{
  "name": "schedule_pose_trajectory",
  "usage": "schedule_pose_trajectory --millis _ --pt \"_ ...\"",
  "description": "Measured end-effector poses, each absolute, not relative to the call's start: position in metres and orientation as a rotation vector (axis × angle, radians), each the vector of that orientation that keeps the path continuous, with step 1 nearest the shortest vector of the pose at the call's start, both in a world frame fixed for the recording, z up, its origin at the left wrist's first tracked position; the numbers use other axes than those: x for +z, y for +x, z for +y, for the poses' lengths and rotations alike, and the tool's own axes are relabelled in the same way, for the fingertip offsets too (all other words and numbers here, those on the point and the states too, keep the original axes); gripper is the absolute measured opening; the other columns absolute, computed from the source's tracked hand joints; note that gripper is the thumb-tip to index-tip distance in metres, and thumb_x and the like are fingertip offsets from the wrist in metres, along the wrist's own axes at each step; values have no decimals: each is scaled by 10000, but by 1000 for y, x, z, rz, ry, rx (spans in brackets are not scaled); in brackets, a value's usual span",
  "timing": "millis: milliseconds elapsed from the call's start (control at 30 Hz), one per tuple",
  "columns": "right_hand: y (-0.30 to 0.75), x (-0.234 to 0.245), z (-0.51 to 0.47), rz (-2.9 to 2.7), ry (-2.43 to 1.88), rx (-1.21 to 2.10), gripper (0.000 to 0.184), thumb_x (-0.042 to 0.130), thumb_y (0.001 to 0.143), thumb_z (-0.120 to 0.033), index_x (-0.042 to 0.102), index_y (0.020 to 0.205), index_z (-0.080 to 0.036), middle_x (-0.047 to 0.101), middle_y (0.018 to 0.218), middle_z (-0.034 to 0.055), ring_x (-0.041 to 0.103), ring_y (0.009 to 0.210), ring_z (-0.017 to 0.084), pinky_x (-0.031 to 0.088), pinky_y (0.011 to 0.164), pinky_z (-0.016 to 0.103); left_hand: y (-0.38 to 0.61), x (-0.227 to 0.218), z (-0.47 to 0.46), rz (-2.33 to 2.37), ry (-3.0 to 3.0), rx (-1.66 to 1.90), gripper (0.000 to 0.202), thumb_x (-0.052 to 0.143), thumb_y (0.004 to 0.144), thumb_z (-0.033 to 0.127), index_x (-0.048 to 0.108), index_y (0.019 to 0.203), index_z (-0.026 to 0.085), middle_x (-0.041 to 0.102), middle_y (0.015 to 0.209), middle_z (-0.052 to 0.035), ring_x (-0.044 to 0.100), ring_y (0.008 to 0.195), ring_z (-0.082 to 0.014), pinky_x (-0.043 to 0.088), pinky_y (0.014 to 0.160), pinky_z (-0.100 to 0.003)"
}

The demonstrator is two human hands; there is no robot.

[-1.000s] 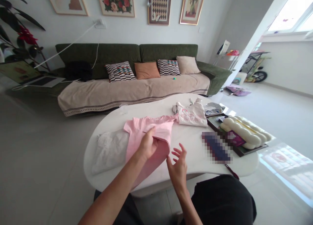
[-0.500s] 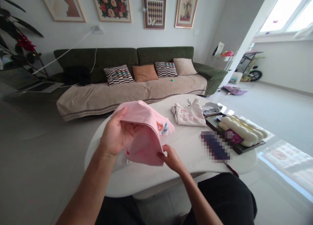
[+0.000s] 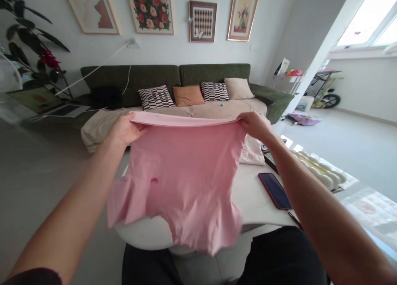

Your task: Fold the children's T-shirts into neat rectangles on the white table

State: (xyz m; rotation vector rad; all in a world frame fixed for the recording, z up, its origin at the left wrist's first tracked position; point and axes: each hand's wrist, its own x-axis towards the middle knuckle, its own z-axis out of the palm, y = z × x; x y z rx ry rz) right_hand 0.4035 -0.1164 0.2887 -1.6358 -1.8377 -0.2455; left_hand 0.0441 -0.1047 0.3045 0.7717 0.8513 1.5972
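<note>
A pink T-shirt (image 3: 186, 165) hangs spread out in the air over the white table, upside down, its hem stretched between my two hands. My left hand (image 3: 125, 130) is closed on the hem's left corner. At the right corner, my right hand (image 3: 252, 123) pinches the same edge. The sleeves and neck dangle low, and the lower part is slightly blurred. A small dark pink spot shows on the cloth at the left. Behind the shirt and my right hand, a folded white garment (image 3: 252, 150) is partly hidden on the table.
A phone (image 3: 275, 190) with a red edge lies on the white table (image 3: 248, 202), a thin dark stick (image 3: 294, 219) near it. A cream bumpy object (image 3: 319, 169) sits on a tray at the right. Beyond stands a green sofa (image 3: 214, 72) with cushions; a laptop (image 3: 68, 110) is at left.
The bunched pink T-shirt has been opened out and now hangs full length. My right hand has moved up and right, my left hand up and left, pulling the hem taut.
</note>
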Motion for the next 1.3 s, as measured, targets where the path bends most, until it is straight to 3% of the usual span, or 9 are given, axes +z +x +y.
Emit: schedule_pose_trajectory --millis 233,367,467,667,767,933,1067,1167,1300 --pt "402 305 -161 -1623 -1320 -450 314 369 823 -130 628 999 -111 595 721 16 470 607 70 328 596 190 29 335 -177 693 1171 1747 275 317 904 148 543 1060 137 655 915 39 551 1017 -122 510 766 -275" --pt "415 236 -198 -1677 -1456 -246 323 402 808 -138 621 1039 -187 609 684 -6 478 518 99 386 571 223 24 265 -226 1058 955 1559 234 448 813 134 619 954 208 688 890 43 624 773 -130 549 604 -246" --pt "428 152 -218 -1781 -1442 -26 341 379 810 -163 609 1060 -188 641 1013 43 595 879 164 450 780 288 23 179 -257 1235 811 1239 213 660 682 242 647 884 175 687 948 -16 635 807 -195 536 712 -292" --pt "448 9 -254 -2180 -1840 365 467 345 721 -70 641 1026 -263 583 1174 10 412 1213 219 301 998 468 30 39 -310 1462 842 615 532 675 599 507 596 1015 185 689 895 -58 650 794 -238 483 756 -343" --pt "448 -9 -261 -2211 -2025 511 543 369 674 -57 596 1102 -302 516 1257 1 343 1258 228 272 997 514 22 20 -309 1443 1045 384 458 579 665 555 590 953 199 685 856 -42 647 768 -218 470 693 -307" --pt "418 2 -242 -2115 -1804 379 374 372 821 -230 576 1134 -227 506 1267 76 390 1229 205 337 983 415 7 39 -250 1681 1612 419 311 438 781 455 551 696 178 619 636 -24 601 631 -193 450 626 -290" --pt "380 -8 -218 -2100 -1779 251 420 359 865 -320 474 1253 -208 392 1362 83 280 1291 220 281 1015 449 41 44 -191 1761 2044 707 281 386 813 301 576 980 178 614 1009 -92 564 967 -207 418 866 -330" --pt "364 -25 -212 -2117 -1918 241 486 346 872 -375 355 1338 -232 290 1418 60 162 1329 235 200 1035 502 81 29 -154 1632 2270 667 410 375 826 280 480 1205 161 455 1286 -119 377 1225 -223 302 1014 -356" --pt "361 -39 -219 -2098 -2062 208 528 321 870 -454 261 1369 -290 226 1442 18 88 1338 254 167 1023 554 112 6 -106 1768 2294 414 582 401 834 383 319 1345 117 219 1434 -165 139 1323 -327 218 1032 -466"
